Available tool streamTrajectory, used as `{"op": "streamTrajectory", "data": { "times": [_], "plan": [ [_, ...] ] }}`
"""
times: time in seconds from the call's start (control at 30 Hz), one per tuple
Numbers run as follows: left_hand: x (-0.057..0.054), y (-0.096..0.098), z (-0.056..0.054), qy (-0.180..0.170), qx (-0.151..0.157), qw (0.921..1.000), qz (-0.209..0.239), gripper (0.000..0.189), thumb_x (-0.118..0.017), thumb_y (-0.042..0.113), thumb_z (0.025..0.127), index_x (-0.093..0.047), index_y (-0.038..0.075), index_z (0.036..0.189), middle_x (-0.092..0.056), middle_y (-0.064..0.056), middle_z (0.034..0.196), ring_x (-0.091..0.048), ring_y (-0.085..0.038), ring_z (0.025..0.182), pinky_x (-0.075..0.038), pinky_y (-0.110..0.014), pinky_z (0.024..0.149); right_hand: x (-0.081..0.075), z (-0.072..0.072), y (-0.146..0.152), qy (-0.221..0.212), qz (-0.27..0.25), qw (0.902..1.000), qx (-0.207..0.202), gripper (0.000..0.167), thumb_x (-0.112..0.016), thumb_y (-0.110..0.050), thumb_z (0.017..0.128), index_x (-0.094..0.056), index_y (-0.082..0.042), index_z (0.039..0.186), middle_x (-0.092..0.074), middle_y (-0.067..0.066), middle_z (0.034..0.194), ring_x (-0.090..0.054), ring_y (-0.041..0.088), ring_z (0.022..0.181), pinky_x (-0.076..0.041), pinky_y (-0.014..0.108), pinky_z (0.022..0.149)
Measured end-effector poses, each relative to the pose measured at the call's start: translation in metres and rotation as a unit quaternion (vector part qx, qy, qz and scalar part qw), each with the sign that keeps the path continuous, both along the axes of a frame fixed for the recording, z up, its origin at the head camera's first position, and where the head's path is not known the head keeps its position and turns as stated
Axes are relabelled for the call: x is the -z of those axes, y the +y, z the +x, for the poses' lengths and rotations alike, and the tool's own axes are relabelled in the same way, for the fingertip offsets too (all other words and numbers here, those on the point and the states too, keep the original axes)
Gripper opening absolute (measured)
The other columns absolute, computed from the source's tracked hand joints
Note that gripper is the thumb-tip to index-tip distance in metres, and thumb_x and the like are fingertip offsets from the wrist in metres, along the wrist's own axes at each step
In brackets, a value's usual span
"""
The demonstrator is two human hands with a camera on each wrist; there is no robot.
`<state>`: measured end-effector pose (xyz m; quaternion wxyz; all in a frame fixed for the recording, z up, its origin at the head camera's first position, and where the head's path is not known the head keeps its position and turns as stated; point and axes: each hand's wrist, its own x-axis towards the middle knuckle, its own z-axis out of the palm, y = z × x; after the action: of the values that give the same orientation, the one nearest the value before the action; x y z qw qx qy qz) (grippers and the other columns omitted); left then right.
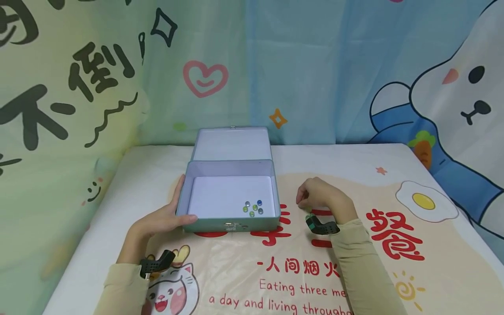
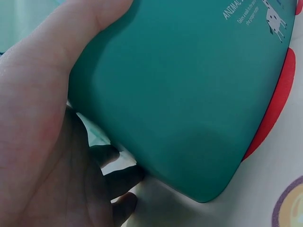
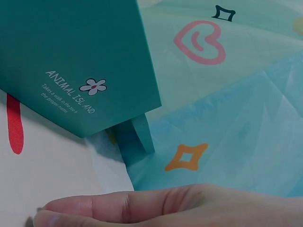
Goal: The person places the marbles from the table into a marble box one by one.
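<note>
A green tin box [image 1: 232, 225] with a pale inside stands on the table, its hinged lid [image 1: 232, 144] laid open toward the back. Several glass marbles [image 1: 253, 213], green, clear and blue, lie inside at the front right. My left hand [image 1: 163, 221] grips the box's left front corner, thumb over the front edge and fingers along the side. To the right of the box, my right hand [image 1: 320, 194] is low over the table. Its thumb and forefinger pinch a small, mostly hidden thing, seemingly a marble [image 3: 30, 222], at the fingertips.
A printed cloth [image 1: 236, 271] with red characters and cartoon drawings covers the table. Behind it hangs a blue-green curtain [image 1: 295, 78]. Each wrist wears a small black camera mount, such as the right mount [image 1: 323, 226].
</note>
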<state>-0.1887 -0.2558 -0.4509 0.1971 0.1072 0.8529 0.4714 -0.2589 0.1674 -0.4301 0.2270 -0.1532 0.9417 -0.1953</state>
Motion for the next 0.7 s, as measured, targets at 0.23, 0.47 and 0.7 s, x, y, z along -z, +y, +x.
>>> {"op": "streamTrajectory", "data": {
  "times": [0.23, 0.47, 0.7],
  "plan": [
    [0.0, 0.0015, 0.001, 0.004, 0.0, 1.0, -0.005, 0.109, -0.064, 0.034, 0.087, 0.029, 0.044, 0.142, 0.02, -0.013, 0.157, -0.009, -0.047, 0.14, -0.018, -0.068, 0.106, 0.0011, 0.0004, 0.0009, 0.0, -0.003, 1.0, 0.0, 0.005, -0.071, -0.008, 0.083, -0.071, -0.013, 0.085, -0.065, 0.002, 0.083, -0.056, 0.018, 0.076, -0.053, 0.03, 0.072],
    [-0.0027, 0.0027, 0.0019, 0.006, 0.002, 0.9999, -0.008, 0.11, -0.065, 0.035, 0.086, 0.028, 0.039, 0.144, 0.02, -0.013, 0.157, -0.007, -0.046, 0.141, -0.018, -0.069, 0.106, 0.0007, 0.0023, -0.0005, -0.003, 0.002, 1.0, 0.008, 0.011, -0.071, -0.008, 0.083, -0.072, -0.014, 0.093, -0.065, 0.002, 0.088, -0.057, 0.018, 0.078, -0.053, 0.03, 0.074],
    [-0.0011, 0.0016, 0.0009, 0.01, 0.001, 0.9999, -0.013, 0.108, -0.064, 0.035, 0.087, 0.029, 0.046, 0.141, 0.022, -0.01, 0.157, -0.002, -0.044, 0.142, -0.016, -0.069, 0.106, 0.0001, 0.0035, -0.0049, 0.027, 0.001, 0.9994, -0.023, 0.009, -0.071, -0.005, 0.082, -0.073, -0.011, 0.089, -0.066, 0.001, 0.082, -0.056, 0.016, 0.072, -0.052, 0.029, 0.071]
  ]
}}
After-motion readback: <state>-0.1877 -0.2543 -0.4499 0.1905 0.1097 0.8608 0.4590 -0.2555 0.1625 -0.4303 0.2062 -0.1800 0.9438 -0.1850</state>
